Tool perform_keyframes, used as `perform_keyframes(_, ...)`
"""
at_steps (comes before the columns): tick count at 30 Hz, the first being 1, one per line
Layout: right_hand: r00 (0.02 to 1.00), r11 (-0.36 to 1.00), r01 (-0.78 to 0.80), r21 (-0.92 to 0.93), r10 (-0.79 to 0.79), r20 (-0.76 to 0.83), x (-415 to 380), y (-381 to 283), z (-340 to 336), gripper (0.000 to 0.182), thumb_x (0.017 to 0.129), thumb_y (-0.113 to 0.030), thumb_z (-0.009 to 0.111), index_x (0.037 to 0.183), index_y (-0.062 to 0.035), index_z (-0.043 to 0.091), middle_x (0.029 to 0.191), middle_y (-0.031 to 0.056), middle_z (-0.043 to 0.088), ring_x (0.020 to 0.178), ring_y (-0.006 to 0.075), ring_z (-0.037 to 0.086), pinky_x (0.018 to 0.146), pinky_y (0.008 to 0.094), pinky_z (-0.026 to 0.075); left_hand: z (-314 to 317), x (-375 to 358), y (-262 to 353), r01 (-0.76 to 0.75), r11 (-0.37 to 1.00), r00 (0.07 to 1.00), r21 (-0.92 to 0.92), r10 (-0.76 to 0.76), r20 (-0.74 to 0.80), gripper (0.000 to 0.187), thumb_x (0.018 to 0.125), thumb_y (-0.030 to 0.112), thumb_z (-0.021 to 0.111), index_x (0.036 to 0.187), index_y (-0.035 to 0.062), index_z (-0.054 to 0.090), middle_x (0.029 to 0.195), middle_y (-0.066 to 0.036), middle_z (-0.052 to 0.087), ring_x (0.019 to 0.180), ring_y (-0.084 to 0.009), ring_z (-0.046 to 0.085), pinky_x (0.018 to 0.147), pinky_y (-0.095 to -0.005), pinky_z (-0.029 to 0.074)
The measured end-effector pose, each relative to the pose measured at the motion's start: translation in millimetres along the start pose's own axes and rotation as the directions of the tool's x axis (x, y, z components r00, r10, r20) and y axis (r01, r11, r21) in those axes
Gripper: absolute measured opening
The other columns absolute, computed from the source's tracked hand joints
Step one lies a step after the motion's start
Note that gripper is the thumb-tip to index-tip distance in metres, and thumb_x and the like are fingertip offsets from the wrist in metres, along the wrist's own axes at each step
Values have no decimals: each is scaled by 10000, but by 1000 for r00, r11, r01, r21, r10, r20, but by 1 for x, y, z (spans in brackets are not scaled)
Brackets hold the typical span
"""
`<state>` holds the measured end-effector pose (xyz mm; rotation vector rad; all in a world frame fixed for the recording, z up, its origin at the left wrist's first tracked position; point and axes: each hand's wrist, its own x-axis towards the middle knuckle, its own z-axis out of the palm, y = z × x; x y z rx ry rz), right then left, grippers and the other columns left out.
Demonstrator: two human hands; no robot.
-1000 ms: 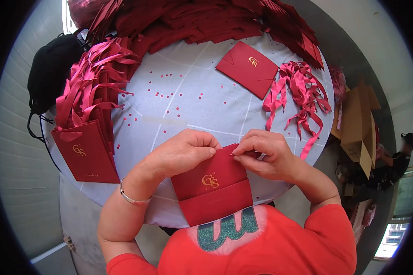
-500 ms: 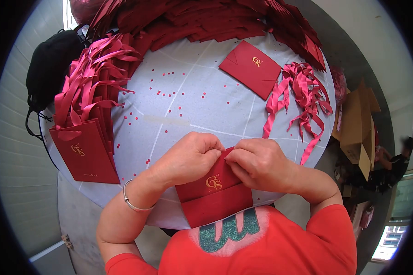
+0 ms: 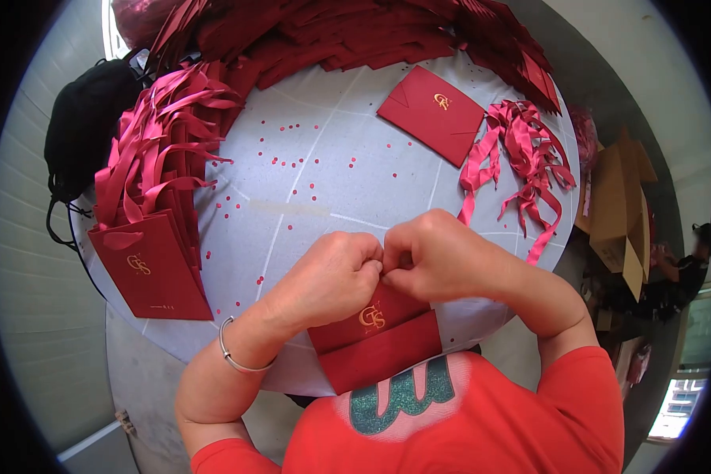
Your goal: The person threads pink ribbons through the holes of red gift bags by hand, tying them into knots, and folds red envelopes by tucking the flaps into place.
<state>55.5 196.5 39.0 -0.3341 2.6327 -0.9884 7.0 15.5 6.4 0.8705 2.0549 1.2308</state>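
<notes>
A dark red paper gift bag [image 3: 379,347] with a gold logo lies flat at the table edge in front of me, its lower part folded. My left hand [image 3: 340,272] is closed in a pinch at the bag's top edge, which its fingers cover. Against it, my right hand [image 3: 430,257] is also closed, thumb and fingertips pressed together just above the bag. What the right fingertips hold is hidden. Beyond the right hand lies a bundle of pink ribbons [image 3: 521,142], next to another flat red bag [image 3: 433,114].
Red bags with pink ribbon handles [image 3: 152,265] stand in a row at the left. Many flat red bags [image 3: 324,35] are stacked along the far edge. Small red paper dots dot the white tablecloth [image 3: 332,170]. A black drawstring bag [image 3: 91,118], cardboard box [image 3: 618,205] and another person [image 3: 683,272] are around the table.
My right hand has lifted slightly away from the bag's face and turned, its fingertips now meeting the left ones. The left hand stays near the bag's top edge.
</notes>
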Motion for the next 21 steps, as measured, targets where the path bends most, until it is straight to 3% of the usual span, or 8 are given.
perform_keyframes(3, 992, 961, -126, 245, 124, 24, 0, 4, -3, 147, 731, -119, 758, 795, -3, 696, 743, 187, 679, 713, 319, 688, 641, 380, 534, -3, -3, 6, 52, 994, 999, -95, -52, 8, 193, 853, 78, 530, 879, -53, 669, 801, -266, 655, 769, -385, 671, 714, -429, 523)
perform_keyframes(6, 999, 967, -49, 250, 53, -11, -8, 15, 0, 226, 730, -140, 807, 843, 9, 679, 727, 126, 686, 663, 198, 667, 610, 324, 517, -1, -1, 1, 25, 995, 1000, -96, -24, 7, 187, 843, 84, 556, 890, -51, 677, 776, -256, 659, 729, -369, 671, 684, -412, 525)
perform_keyframes(8, 990, 905, -132, 405, 98, 103, -13, 21, -10, 282, 758, -144, 808, 940, 7, 654, 715, 77, 680, 659, 115, 634, 590, 276, 499, 0, -1, 2, 127, 982, 989, -143, -115, 91, 123, 886, 61, 609, 912, -38, 676, 715, -44, 661, 680, -61, 574, 606, -253, 479)
perform_keyframes(9, 971, 840, -218, 497, 136, 195, -13, 25, -19, 315, 774, -145, 805, 995, 5, 637, 714, 55, 674, 664, 83, 615, 582, 255, 488, 1, -1, 4, 128, 982, 989, -141, -114, 98, 123, 886, 61, 609, 912, -38, 676, 715, -44, 661, 680, -61, 574, 606, -253, 479)
perform_keyframes(13, 947, 921, -67, 383, -63, 316, -21, 43, -50, 372, 777, -49, 796, 1088, -13, 595, 765, 27, 680, 657, 80, 616, 603, 224, 476, 1, -1, 9, 146, 988, 989, -43, -144, 43, 155, 865, 103, 700, 892, -47, 672, 693, -30, 663, 641, -49, 565, 560, -242, 469)
perform_keyframes(14, 951, 978, 27, 205, -88, 297, -24, 42, -63, 380, 748, -10, 789, 1078, -9, 601, 769, 40, 685, 663, 105, 635, 596, 245, 487, 2, 0, 8, 142, 990, 989, -4, -142, 35, 176, 861, 119, 718, 888, -48, 671, 688, -32, 664, 634, -51, 564, 552, -247, 469)
perform_keyframes(16, 966, 984, 97, 148, -129, 224, -33, 44, -84, 358, 732, 13, 783, 1049, -12, 618, 765, 42, 687, 661, 109, 639, 592, 244, 492, 4, 1, 5, 151, 989, 988, -8, -151, 34, 171, 863, 116, 713, 890, -47, 671, 694, -40, 669, 637, -50, 565, 557, -248, 471)
perform_keyframes(21, 977, 986, 21, 163, -54, 207, -49, 38, -114, 328, 754, -35, 809, 1043, -34, 655, 769, 47, 705, 671, 125, 670, 594, 229, 509, 5, -1, 5, 97, 995, 995, -8, -97, -9, 170, 861, 123, 718, 902, -37, 681, 705, -58, 689, 642, -64, 578, 576, -252, 481)
